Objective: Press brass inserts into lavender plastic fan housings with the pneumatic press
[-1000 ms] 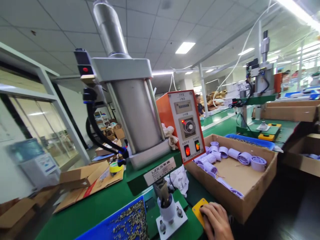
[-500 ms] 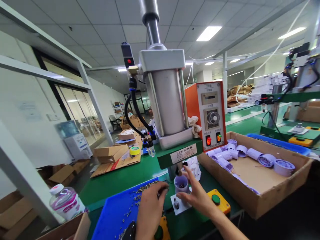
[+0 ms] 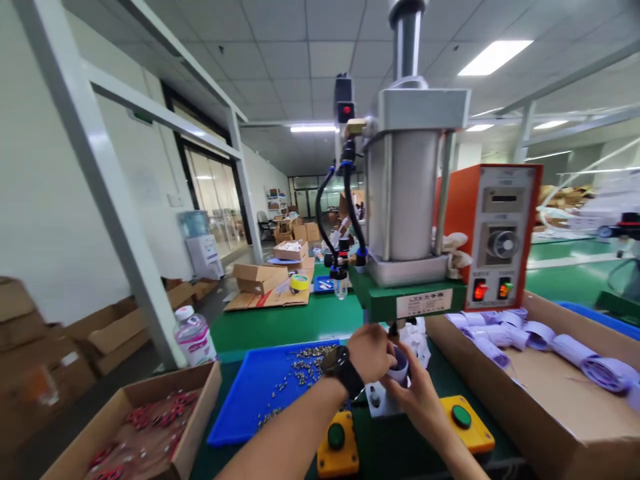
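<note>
A lavender plastic cylinder (image 3: 399, 368) stands upright on a metal base plate (image 3: 383, 400) under the press (image 3: 407, 200). My right hand (image 3: 420, 393) holds its near right side, thumb and fingers curved round the wall. My left hand (image 3: 371, 353), with a dark watch on its wrist, is bent over the cylinder's mouth. Its fingers are curled together and reach into the opening; what they hold, if anything, is hidden. Left of this hand, small metal parts (image 3: 307, 367) are scattered in a blue tray (image 3: 240, 407).
Yellow boxes with green buttons flank the plate, one on the left (image 3: 338, 443) and one on the right (image 3: 467, 423). A cardboard box (image 3: 550, 407) of lavender cylinders stands right. At left are a carton (image 3: 200, 407) with red parts and a bottle (image 3: 195, 337). An orange control box (image 3: 460, 220) adjoins the press.
My left hand has moved from above the blue tray to the cylinder's mouth. My right hand has closed in round the cylinder. The view has swung left, so the scene sits further right.
</note>
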`<state>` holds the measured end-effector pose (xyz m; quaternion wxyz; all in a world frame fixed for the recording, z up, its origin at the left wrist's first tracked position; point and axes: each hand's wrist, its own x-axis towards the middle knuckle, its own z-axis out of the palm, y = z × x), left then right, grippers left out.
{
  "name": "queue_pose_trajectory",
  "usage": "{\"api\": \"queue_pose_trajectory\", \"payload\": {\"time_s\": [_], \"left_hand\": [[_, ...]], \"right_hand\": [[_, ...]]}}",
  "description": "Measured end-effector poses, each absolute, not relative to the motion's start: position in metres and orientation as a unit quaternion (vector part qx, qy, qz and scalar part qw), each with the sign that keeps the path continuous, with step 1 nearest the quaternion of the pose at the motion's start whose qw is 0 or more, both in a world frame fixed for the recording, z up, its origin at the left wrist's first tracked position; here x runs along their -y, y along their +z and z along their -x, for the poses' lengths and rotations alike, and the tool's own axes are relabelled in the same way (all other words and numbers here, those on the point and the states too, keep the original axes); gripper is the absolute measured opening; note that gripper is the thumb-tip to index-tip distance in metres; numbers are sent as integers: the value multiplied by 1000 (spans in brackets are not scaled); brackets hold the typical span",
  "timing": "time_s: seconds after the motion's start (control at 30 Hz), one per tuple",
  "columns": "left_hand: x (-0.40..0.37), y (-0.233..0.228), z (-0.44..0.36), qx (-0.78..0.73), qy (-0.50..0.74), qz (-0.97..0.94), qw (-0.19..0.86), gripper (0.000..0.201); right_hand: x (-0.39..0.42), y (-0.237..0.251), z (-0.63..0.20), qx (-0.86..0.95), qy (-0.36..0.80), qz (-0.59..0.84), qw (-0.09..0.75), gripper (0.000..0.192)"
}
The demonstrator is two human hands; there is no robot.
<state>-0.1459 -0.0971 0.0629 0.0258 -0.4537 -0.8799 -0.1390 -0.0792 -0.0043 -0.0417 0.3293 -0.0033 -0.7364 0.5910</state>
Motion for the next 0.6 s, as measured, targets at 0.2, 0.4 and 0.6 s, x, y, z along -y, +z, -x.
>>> {"api": "queue_pose_trajectory", "payload": {"time_s": [0.2, 0.4, 0.6], "left_hand": [[95, 60, 144, 873, -152, 464, 3, 13], [106, 70, 125, 881, -185, 434, 24, 21], [188, 21, 78, 931, -182, 312, 61, 25]], "right_hand": [[0, -54, 79, 761, 556, -3, 335, 54], [-17, -66, 67, 849, 394, -11, 351, 58], [-94, -138, 17, 876, 84, 8, 474, 34]]}}
